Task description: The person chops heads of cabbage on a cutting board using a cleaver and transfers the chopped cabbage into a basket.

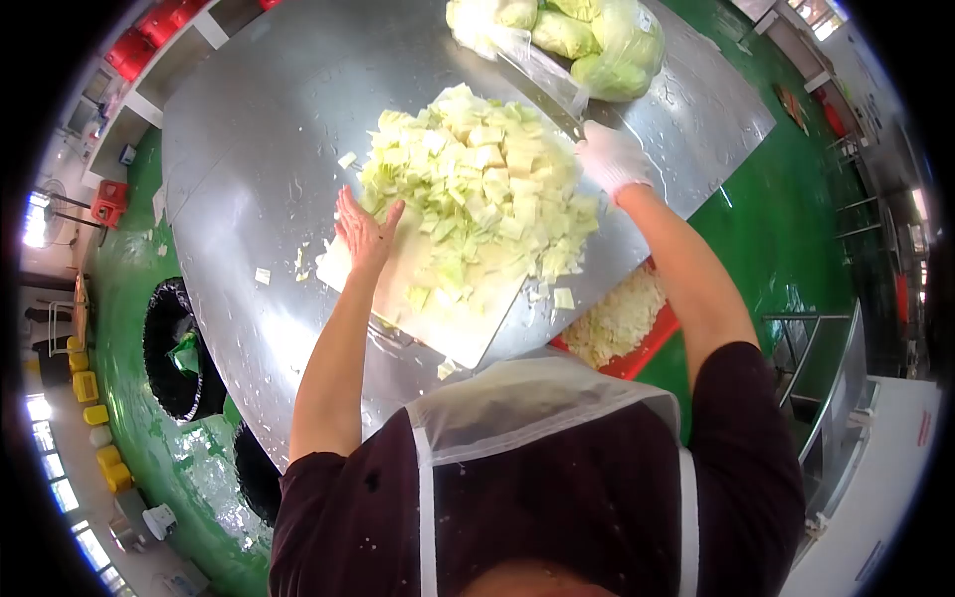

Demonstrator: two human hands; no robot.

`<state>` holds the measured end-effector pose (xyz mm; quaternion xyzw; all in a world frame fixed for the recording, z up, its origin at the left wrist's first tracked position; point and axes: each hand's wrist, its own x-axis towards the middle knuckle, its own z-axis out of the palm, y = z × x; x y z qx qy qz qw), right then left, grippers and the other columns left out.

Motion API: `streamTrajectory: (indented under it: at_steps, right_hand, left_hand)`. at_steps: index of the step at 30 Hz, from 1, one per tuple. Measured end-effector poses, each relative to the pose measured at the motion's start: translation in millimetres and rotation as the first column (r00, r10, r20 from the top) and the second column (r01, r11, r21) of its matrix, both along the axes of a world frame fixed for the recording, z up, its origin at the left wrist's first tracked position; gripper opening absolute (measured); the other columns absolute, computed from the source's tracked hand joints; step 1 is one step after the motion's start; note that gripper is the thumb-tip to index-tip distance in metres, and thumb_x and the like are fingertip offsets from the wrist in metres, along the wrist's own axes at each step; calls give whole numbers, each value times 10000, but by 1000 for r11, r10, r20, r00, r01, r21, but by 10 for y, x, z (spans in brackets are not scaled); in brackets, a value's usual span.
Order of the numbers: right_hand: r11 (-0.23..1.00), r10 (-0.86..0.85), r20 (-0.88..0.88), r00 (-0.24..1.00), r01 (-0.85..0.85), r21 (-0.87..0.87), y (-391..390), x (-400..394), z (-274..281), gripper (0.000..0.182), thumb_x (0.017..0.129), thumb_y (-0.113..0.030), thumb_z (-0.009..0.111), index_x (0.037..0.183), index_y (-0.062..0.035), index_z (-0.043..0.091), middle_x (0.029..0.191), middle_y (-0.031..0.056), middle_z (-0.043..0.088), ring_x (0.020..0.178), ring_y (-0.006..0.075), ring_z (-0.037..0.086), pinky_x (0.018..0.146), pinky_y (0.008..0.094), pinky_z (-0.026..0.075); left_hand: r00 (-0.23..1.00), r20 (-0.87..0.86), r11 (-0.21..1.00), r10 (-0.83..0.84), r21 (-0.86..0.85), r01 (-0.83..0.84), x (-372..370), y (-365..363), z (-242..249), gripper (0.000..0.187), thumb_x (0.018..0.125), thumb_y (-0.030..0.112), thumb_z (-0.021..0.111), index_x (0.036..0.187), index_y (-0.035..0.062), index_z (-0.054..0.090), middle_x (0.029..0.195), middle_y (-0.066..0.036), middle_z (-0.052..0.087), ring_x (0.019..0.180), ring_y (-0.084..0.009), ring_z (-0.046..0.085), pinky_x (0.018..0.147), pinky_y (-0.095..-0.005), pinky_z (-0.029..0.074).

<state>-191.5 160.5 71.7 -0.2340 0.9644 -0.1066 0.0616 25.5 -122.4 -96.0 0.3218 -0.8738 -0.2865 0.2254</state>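
A heap of chopped cabbage (468, 169) covers most of a pale cutting board (468, 323), with loose pieces spilling onto the metal around it. My left hand (366, 231) is bare and open, fingers stretched and thumb apart, at the left side of the heap. In a white glove, my right hand (609, 159) is closed around the handle of a kitchen knife (542, 97). The blade points away to the upper left, past the heap's far right side. Just beyond the blade lies a clear plastic bag (617, 50) with whole cabbages in it.
The steel table (259, 199) is wet and strewn with scraps. Below its near right edge stands a red crate (627, 366) holding chopped cabbage. On the green floor at left is a black-lined bin (164, 388); a metal-framed cart (816, 368) stands at right.
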Motion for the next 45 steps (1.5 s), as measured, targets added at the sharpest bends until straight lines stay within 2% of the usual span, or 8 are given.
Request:
streamTrajectory:
  at_steps: [5, 11, 12, 20, 32, 39, 40, 45]
  right_hand:
    - [973, 216, -62, 974, -209, 99, -424, -531, -472, 266, 885, -197, 467, 1032, -86, 660, 1020, 189, 670, 943, 380, 647, 827, 471, 497]
    - [773, 627, -54, 777, -611, 171, -179, -931, -607, 220, 877, -165, 470, 968, -98, 658, 872, 180, 672, 822, 362, 667, 736, 472, 520]
    - [706, 657, 45, 752, -635, 314, -154, -894, -432, 335, 900, -83, 469, 1178, -161, 641, 921, 110, 682, 844, 304, 670, 759, 410, 542]
    - [632, 625, 192, 757, -635, 445, 470, -1142, -285, 310, 896, -104, 474, 1173, -128, 611, 926, 139, 666, 863, 318, 663, 746, 426, 532]
    - [929, 159, 216, 963, -220, 297, 3121, -1053, -402, 242, 911, -301, 545, 1112, -191, 625, 877, 119, 674, 817, 323, 647, 727, 421, 512]
    - [975, -207, 202, 957, 183, 128, 4215, -234, -791, 230, 910, -289, 546, 1099, -175, 614, 903, 100, 677, 843, 318, 645, 727, 408, 501]
    - [968, -249, 198, 948, 236, 84, 4328, -103, -890, 234, 912, -291, 544, 1103, -172, 611, 910, 101, 677, 846, 322, 643, 727, 409, 499]
    - [852, -520, 215, 827, 520, 63, 4411, 522, -1191, 259, 921, -312, 526, 1141, -193, 595, 924, 117, 670, 873, 338, 636, 735, 428, 494]
  left_hand:
    - [956, -13, 934, -294, 207, 291, -487, 43, 24, 1218, 701, 680, 712, 1536, 95, 45, 1574, -197, 175, 1463, -334, 169, 1154, -590, 68]
    - [792, 218, 813, -571, 10, 583, 37, 599, 188, 1520, 448, 752, 788, 1536, 103, -51, 1550, -319, 13, 1467, -418, -7, 1136, -639, 57]
    - [749, 313, 779, -584, -44, 626, 150, 752, 217, 1554, 421, 747, 803, 1533, 95, -64, 1541, -341, -7, 1461, -440, -29, 1129, -652, 58]
    - [858, 222, 853, -463, -151, 499, -238, 1881, 173, 1482, 458, 617, 869, 1509, 48, -8, 1493, -357, 129, 1417, -534, -14, 1066, -729, 100]
    - [430, 124, 427, -894, -51, 903, -1498, 2832, 385, 1073, 503, 138, 830, 1454, 101, 334, 1476, -417, 110, 1403, -543, 98, 1104, -490, 324]
    - [48, 187, 61, -981, 68, 996, -2188, 3529, 302, 899, 556, 4, 768, 1377, 220, 472, 1474, -307, 291, 1213, -506, 453, 1042, -474, 412]
    - [19, 63, 10, -998, -145, 989, -2296, 3673, 175, 761, 650, -60, 670, 1330, 250, 530, 1472, -296, 309, 1113, -460, 548, 974, -467, 473]
    - [-49, 258, -52, -965, -7, 999, -2635, 4395, 112, 696, 699, 110, 781, 1318, 321, 543, 1525, -176, 285, 1190, -359, 553, 931, -441, 521]
